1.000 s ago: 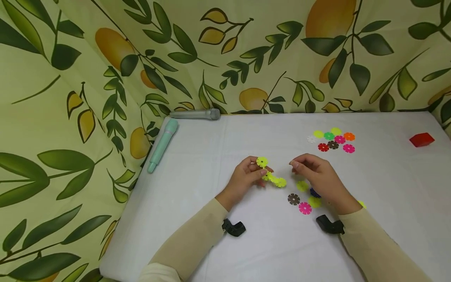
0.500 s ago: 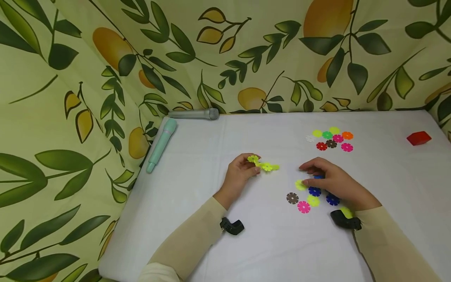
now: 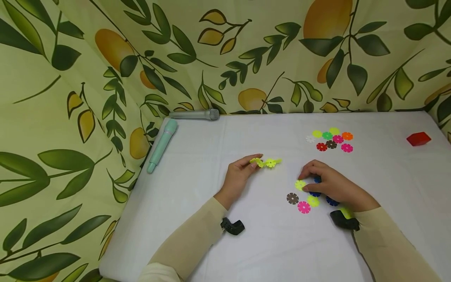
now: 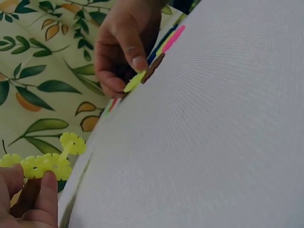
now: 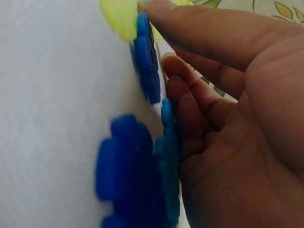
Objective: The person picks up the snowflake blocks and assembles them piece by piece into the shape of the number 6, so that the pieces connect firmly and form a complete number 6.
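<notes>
Head view: leafy cloth (image 3: 225,58) borders white table (image 3: 197,176); left fingers (image 3: 246,160) pinch yellow chain (image 3: 270,163), right fingers (image 3: 308,170) disc (image 3: 300,185).

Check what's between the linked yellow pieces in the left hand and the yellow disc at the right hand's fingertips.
Only bare white tabletop shows between the linked yellow pieces and yellow disc, per the head view.
</notes>
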### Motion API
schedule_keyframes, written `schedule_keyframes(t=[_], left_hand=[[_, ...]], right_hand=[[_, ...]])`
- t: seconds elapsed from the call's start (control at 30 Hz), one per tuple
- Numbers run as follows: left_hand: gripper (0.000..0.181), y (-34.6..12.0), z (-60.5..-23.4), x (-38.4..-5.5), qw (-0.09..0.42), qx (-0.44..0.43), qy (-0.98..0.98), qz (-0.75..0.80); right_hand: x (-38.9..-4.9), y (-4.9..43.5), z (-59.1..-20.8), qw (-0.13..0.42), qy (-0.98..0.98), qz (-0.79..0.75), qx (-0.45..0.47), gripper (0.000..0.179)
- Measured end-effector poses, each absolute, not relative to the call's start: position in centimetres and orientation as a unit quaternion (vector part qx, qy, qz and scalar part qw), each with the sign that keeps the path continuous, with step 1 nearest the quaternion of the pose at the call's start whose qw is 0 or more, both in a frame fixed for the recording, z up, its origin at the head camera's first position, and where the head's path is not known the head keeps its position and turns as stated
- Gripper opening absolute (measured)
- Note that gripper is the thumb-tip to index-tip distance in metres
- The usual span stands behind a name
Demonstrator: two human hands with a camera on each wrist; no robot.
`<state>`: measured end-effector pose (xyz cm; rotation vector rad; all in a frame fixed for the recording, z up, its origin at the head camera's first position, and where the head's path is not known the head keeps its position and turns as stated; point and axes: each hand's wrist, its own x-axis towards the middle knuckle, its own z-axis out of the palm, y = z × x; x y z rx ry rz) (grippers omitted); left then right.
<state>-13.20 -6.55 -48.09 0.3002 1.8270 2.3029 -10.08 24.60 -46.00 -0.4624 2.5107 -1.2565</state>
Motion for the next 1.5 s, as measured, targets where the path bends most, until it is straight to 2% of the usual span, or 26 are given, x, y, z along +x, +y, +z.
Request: schedule_keyframes(t=[0.13,0.3,0.47,0.57,0.73,0.83,1.23,1.37,1.5], left_hand=[[0.027,-6.4,-48.2,-13.2,0.085,0.092,0.621,0.774],[0.02,-6.4,-48.4,-13.2,0.039,0.104,0.684,0.721],[0.015,-6.4,-48.5,-13.2,-0.015,0.118,0.725,0.679],[0.017,-6.5,-48.5,-13.2,-0.029,0.133,0.74,0.658],[0.02,-6.6,-48.5,-13.1,-0.024,0.166,0.745,0.645],[0.017,-6.6,-48.4,-13.0,-0.026,0.167,0.737,0.655],[0.013,-6.4,-48.4,-12.9,0.005,0.156,0.706,0.69],[0.013,-6.4,-48.3,-13.0,0.007,0.146,0.699,0.7],[0.014,-6.4,-48.1,-12.8,0.033,0.135,0.682,0.718]], right_hand=[[-10.0,24.4,-46.0,0.148,0.88,-0.43,-0.141,0.027],[-10.0,24.1,-46.0,0.149,0.884,-0.43,-0.112,0.024],[-9.9,23.6,-45.7,0.126,0.889,-0.431,-0.093,0.016],[-9.7,23.3,-45.5,0.102,0.891,-0.435,-0.084,0.015],[-9.5,22.7,-45.3,0.053,0.885,-0.454,-0.092,0.016],[-9.4,22.3,-45.1,0.043,0.876,-0.472,-0.092,0.016],[-8.7,20.7,-44.5,0.06,0.825,-0.557,-0.082,0.01],[-8.7,20.6,-44.6,0.074,0.811,-0.575,-0.075,0.012],[-8.6,20.4,-44.3,0.096,0.791,-0.602,-0.055,0.016]])
